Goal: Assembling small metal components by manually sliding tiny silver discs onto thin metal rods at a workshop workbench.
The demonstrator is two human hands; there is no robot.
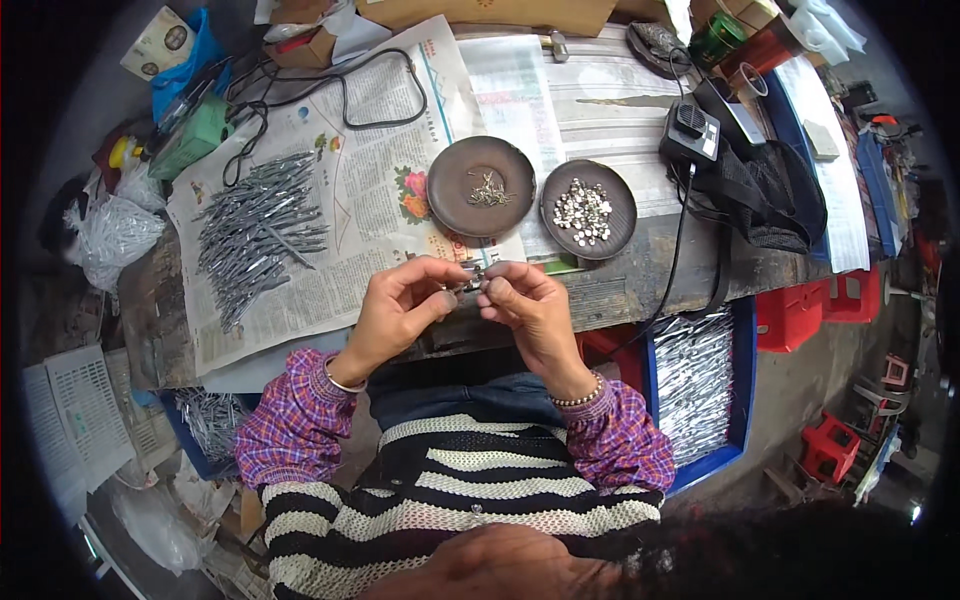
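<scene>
My left hand [408, 305] and my right hand [535, 305] meet above the table's near edge, fingers pinched. Between the fingertips is a small shiny metal piece [474, 276], held by both hands; its exact kind is too small to make out. Just beyond my hands stands a dark round dish [445, 210] with a little heap of thin brass-coloured pins [489, 190]. Right of it, a second dark dish [622, 225] holds many small round pale metal bits [582, 210]. Left of my hands, a pile of slender grey metal pieces [262, 225] lies on newspaper [365, 185].
A black power adapter [690, 138] and a black mesh bag [775, 200] lie at the right. A blue crate [740, 385] of shiny metal strips stands below the table edge. A hammer [557, 46] lies at the back. Red stools [830, 447] stand on the floor at right.
</scene>
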